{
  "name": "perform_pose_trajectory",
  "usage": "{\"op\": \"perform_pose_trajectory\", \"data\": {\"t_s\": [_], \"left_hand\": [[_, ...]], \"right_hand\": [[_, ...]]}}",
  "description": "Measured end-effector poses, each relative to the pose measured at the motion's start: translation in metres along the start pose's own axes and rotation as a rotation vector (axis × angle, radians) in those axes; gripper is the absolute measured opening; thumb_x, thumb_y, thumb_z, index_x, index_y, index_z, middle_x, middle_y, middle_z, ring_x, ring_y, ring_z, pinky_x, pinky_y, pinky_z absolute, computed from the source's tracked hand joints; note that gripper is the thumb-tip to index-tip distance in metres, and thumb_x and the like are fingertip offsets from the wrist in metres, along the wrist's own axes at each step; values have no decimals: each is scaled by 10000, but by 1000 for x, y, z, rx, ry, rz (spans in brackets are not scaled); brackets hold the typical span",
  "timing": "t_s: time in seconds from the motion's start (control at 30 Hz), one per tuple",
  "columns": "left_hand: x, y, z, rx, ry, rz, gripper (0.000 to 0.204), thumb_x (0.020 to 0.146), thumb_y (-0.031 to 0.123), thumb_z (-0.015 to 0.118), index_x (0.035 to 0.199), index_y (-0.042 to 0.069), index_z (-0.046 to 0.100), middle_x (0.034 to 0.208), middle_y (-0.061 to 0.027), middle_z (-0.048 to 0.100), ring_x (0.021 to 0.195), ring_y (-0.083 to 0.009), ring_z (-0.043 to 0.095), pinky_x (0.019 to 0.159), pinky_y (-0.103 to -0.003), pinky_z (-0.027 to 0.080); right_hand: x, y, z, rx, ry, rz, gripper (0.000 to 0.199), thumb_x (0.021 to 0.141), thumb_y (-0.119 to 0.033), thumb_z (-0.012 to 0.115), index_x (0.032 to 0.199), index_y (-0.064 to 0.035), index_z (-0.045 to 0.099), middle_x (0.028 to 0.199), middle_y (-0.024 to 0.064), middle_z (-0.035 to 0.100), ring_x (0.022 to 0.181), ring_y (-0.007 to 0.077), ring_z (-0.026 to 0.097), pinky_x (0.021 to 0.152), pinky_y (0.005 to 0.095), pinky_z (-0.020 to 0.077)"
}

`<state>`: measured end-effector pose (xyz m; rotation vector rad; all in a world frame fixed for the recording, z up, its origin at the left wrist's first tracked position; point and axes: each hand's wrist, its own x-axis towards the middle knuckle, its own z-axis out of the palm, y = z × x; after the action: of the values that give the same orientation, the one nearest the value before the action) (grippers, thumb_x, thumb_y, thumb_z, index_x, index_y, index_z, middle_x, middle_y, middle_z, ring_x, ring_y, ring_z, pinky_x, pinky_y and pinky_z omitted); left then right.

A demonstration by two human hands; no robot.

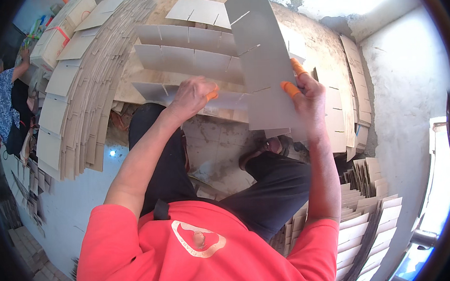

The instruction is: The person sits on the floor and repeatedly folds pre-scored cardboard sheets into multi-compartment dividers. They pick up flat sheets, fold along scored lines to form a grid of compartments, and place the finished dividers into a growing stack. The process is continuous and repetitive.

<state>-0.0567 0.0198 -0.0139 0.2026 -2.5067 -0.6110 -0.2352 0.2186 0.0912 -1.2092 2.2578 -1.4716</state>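
My right hand (306,96), with orange finger covers on the fingers, grips a large grey slotted cardboard divider (264,67) by its right edge. That piece stands tall, with several slots cut in from its right side. My left hand (193,95) is closed, with an orange cover on a finger, just over the nearest cardboard strip (156,91); what its fingers hold, if anything, is hidden. Behind that strip, two more slotted strips (167,58) (179,36) stand on edge in parallel rows. A flatter slotted sheet (198,11) lies beyond them.
Long stacks of cardboard pieces (87,86) line the left of the wooden board (129,69). More slotted pieces stand at the right (335,109) and lower right (362,230). A white wall (409,64) rises at the right. Another person (7,103) is at the far left.
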Motion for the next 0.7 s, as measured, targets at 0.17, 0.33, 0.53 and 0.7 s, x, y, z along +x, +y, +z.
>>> {"op": "perform_pose_trajectory", "data": {"t_s": [0.17,0.33,0.53,0.7], "left_hand": [[8,5,-2,1,-45,-17,114,778,146,690,802,42,651,670,-148,576,694,-315,568,615,-428,446],[12,-5,4,-33,-45,-50,114,787,161,659,783,48,645,680,-126,588,698,-297,565,624,-423,453],[16,-5,8,-65,-44,-36,107,784,150,657,770,44,658,695,-106,615,709,-279,579,641,-406,474],[14,-6,5,-70,-43,-56,112,771,143,669,783,32,672,711,-99,638,724,-277,592,654,-401,481]], "right_hand": [[8,3,15,-204,-128,35,315,800,28,657,1103,97,604,793,133,624,676,123,525,666,277,476],[15,-11,20,-204,-94,6,386,795,7,662,1171,67,597,718,200,548,617,188,533,624,299,467],[16,3,22,-221,-133,-32,370,793,6,661,1154,70,609,707,189,572,614,194,543,635,308,473],[17,-11,20,-98,-131,11,314,780,16,666,1084,83,629,720,186,584,614,162,523,623,303,462]]}}
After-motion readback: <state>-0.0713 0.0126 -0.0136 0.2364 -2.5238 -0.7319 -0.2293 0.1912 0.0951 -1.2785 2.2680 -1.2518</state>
